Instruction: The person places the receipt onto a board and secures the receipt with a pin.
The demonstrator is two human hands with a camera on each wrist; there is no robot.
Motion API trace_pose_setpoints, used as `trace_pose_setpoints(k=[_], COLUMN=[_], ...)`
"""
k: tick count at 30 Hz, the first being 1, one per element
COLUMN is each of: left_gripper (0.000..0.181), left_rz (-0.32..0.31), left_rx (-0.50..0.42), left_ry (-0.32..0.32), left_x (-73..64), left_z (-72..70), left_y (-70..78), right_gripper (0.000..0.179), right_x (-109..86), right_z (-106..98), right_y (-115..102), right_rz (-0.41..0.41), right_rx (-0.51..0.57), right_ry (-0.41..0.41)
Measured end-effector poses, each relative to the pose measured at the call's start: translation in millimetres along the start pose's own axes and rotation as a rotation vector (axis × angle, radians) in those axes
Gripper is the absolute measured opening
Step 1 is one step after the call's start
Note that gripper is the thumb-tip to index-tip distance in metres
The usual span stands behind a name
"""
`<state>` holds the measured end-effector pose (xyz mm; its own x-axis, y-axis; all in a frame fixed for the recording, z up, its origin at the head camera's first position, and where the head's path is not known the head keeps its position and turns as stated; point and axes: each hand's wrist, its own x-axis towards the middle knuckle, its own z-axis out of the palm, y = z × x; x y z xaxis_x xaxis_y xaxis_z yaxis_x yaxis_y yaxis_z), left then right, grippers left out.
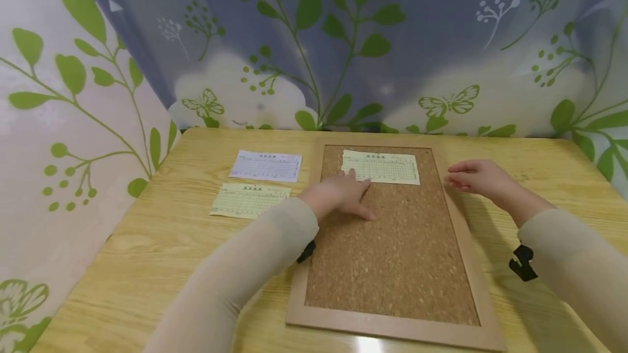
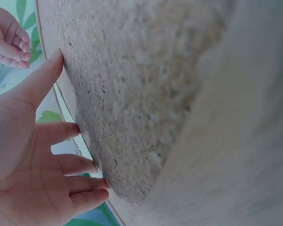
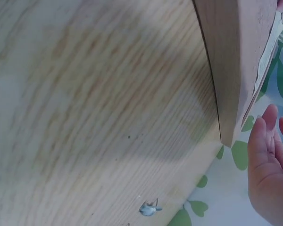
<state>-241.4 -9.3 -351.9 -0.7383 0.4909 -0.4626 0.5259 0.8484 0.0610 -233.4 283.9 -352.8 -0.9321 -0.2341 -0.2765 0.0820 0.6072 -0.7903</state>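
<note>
A framed cork board [image 1: 392, 255] lies on the table, with a yellow printed form [image 1: 392, 168] flat near its far end. My left hand [image 1: 345, 194] has its fingers spread over the form's lower left part, the thumb touching bare cork. In the left wrist view the fingertips of the left hand [image 2: 52, 160] press along the board's surface. Just off the board's right frame, my right hand [image 1: 478, 177] hovers with fingers together and slightly bent. The right wrist view shows the right hand [image 3: 273, 165] beside the frame, nothing visible between its fingers and thumb.
Left of the board lie a lilac form [image 1: 266, 166] and a second yellow form [image 1: 245, 200], partly behind the left sleeve. A small shiny pin-like object [image 3: 150, 207] sits on the wooden table [image 1: 162, 255]. Leaf-patterned curtain [image 1: 294, 70] borders the table's far edge.
</note>
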Motion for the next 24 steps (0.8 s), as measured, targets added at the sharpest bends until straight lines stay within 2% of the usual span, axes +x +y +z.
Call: trace_pose_setpoints(k=[13,24], left_gripper=[0.091,0.091], left_rz=[-0.015,0.012], left_rx=[-0.025,-0.040], left_ry=[0.034,0.051], left_x=[1.5,3.7], left_z=[-1.0,-0.9], left_y=[-2.2,2.5], right_gripper=[0.052,0.054], right_x=[-9.7,-24.3], right_z=[-16.1,-31.3], right_y=[9.7,27.9], right_rz=[0.011,0.025], right_rx=[0.008,0.020], right_ry=[0.012,0.017])
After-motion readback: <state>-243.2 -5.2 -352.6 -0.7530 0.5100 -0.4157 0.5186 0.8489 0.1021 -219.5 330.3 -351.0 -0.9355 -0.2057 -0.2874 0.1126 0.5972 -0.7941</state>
